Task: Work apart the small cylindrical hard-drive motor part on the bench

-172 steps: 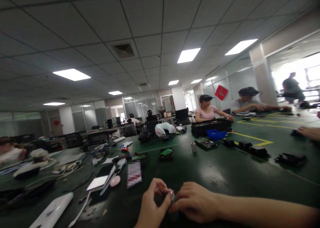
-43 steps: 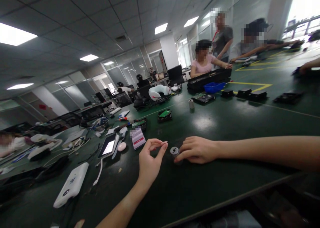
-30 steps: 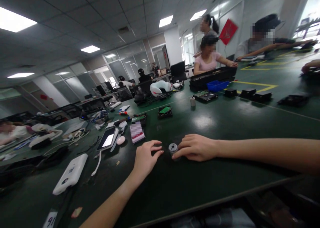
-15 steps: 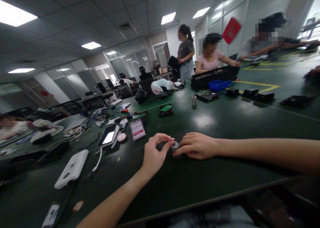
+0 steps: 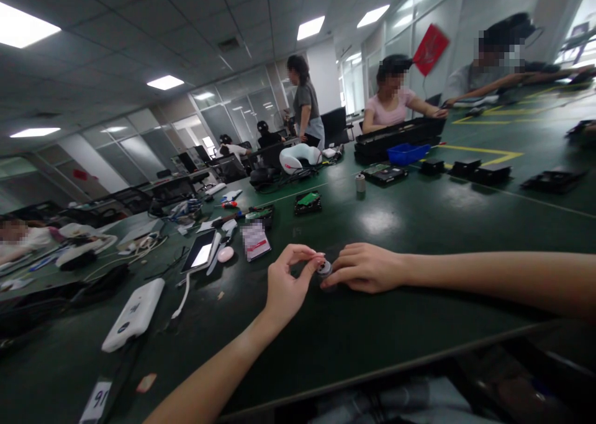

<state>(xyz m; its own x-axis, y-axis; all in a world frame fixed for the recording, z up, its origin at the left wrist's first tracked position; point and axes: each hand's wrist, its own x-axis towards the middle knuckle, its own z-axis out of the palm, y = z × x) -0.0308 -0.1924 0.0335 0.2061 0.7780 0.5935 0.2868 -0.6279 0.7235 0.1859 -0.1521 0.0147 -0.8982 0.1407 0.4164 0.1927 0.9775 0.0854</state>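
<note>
A small round grey container (image 5: 325,269) with a dark top stands on the green table (image 5: 400,337) between my hands. From the right, the fingers of my right hand (image 5: 367,267) are curled against its side, the hand resting on the table. My left hand (image 5: 285,281) comes in from the left, thumb and forefinger pinched together just over the container's rim. What that pinch holds, if anything, is too small and blurred to tell. The inside of the container is mostly hidden by the fingertips.
Beyond the hands are a hard drive with a green board (image 5: 308,202), a white cylinder (image 5: 360,183) and a blue tray (image 5: 408,154). To the left lie a printed card (image 5: 256,241), a pink round object (image 5: 226,254), a phone (image 5: 202,255) and a white power bank (image 5: 134,315). Co-workers sit across.
My hands have barely moved, still at the container. In the background, a standing person has walked to the left. The view has shifted slightly.
</note>
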